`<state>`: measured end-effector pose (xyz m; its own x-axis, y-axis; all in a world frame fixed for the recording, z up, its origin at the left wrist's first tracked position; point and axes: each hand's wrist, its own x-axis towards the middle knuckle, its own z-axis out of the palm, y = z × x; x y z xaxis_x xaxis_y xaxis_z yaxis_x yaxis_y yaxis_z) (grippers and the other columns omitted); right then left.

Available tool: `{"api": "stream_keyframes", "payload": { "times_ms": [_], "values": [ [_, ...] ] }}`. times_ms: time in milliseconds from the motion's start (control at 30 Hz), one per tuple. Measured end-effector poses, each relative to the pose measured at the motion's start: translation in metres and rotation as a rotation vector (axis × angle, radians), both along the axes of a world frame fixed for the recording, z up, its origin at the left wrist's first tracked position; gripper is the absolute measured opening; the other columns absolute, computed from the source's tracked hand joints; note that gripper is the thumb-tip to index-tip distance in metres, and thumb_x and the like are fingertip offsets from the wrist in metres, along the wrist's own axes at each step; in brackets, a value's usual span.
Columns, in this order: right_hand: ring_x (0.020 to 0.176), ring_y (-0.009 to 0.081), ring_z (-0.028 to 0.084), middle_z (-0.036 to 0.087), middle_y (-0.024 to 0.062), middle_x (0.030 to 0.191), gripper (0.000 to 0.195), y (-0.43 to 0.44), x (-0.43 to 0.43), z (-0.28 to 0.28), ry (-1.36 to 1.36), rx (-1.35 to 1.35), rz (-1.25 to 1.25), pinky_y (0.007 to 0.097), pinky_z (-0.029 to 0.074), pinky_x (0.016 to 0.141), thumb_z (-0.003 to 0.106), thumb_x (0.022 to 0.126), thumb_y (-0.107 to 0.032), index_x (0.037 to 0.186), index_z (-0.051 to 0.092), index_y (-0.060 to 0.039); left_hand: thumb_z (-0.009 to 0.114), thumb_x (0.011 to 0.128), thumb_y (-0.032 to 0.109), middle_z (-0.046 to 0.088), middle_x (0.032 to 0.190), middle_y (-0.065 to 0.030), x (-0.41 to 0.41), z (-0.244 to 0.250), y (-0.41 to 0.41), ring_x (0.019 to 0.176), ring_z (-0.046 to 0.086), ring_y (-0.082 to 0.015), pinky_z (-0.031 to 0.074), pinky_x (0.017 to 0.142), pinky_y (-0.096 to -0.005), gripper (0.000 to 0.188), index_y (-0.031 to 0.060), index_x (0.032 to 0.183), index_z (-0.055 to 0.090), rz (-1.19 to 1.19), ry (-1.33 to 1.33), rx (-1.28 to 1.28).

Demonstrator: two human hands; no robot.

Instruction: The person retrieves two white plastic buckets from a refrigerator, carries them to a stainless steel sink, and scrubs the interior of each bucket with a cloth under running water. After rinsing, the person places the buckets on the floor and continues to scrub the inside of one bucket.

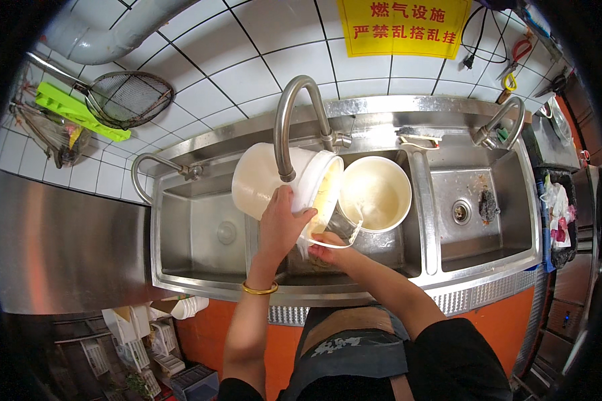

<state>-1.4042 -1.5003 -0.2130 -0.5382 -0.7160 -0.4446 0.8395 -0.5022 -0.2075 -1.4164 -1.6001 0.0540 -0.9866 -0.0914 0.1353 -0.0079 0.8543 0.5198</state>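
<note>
A white plastic bucket (266, 175) lies tilted over the middle sink basin, its mouth turned to the right and yellowish inside. My left hand (281, 220) grips its rim from the near side, thumb over the edge. At the lower lip of the same bucket, my right hand (331, 248) holds the rim with its fingers. The bucket's wire handle (358, 225) hangs loose to the right. Beside it stands a second white bucket (401, 215) upright in the basin, with cloudy pale liquid (376, 193) in it. Liquid seems to run off the tilted rim.
A gooseneck faucet (283, 130) arches over the tilted bucket. The left basin (200, 250) holds cloudy water. In the right basin (464, 190) lies a steel-wool scrubber (488, 206) near the drain. A mesh strainer (130, 97) hangs on the tiled wall.
</note>
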Motion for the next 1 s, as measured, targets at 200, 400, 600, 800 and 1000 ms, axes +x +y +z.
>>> {"api": "stream_keyframes", "payload": {
  "times_ms": [200,400,600,800,1000],
  "values": [
    [0.100,0.0235,0.067,0.066,0.0127,0.114,0.032,0.045,-0.020,0.034,-0.010,0.169,-0.120,0.0471,0.058,0.090,0.055,0.098,-0.010,0.130,0.052,-0.0034,0.075,0.087,0.019,0.058,0.085,-0.0083,-0.007,-0.020,-0.020,0.073,0.057,-0.0182,0.049,0.061,-0.0300,0.033,0.0013,0.105,0.053,-0.010,-0.011,0.468],
    [0.099,0.0275,0.069,0.065,0.0160,0.116,0.034,0.093,-0.054,0.037,0.193,0.441,-0.052,0.0415,0.063,0.079,0.052,0.098,-0.008,0.132,0.051,0.0003,0.071,0.091,0.026,0.062,0.091,-0.0104,-0.011,-0.019,-0.022,0.074,0.061,-0.0223,0.051,0.066,-0.0342,0.042,0.0036,0.121,0.053,0.041,0.037,0.349],
    [0.101,0.0259,0.067,0.059,0.0191,0.128,0.043,0.118,-0.054,0.083,0.596,0.751,-0.041,0.0376,0.062,0.078,0.051,0.099,-0.012,0.141,0.046,-0.0024,0.071,0.088,0.030,0.062,0.093,-0.0110,-0.006,0.008,-0.027,0.077,0.064,-0.0320,0.052,0.070,-0.0418,0.055,0.0053,0.132,0.050,0.043,0.197,-0.149],
    [0.090,0.0279,0.068,0.063,0.0105,0.113,0.042,0.130,-0.070,0.105,1.610,1.134,-0.212,0.0394,0.056,0.072,0.060,0.091,-0.007,0.132,0.054,-0.0068,0.070,0.087,0.024,0.064,0.098,-0.0150,0.052,-0.012,-0.058,0.080,0.065,-0.0351,0.053,0.069,-0.0431,0.046,0.0028,0.123,0.052,-0.074,-0.027,-0.132],
    [0.098,0.0352,0.062,0.062,0.0126,0.109,0.037,0.080,-0.088,0.184,1.781,1.258,-0.024,0.0442,0.054,0.078,0.063,0.088,-0.004,0.124,0.059,-0.0080,0.066,0.091,0.017,0.065,0.093,-0.0176,0.093,-0.032,-0.080,0.082,0.065,-0.0323,0.052,0.071,-0.0407,0.028,-0.0008,0.108,0.054,0.166,-0.226,0.151]
  ]
}}
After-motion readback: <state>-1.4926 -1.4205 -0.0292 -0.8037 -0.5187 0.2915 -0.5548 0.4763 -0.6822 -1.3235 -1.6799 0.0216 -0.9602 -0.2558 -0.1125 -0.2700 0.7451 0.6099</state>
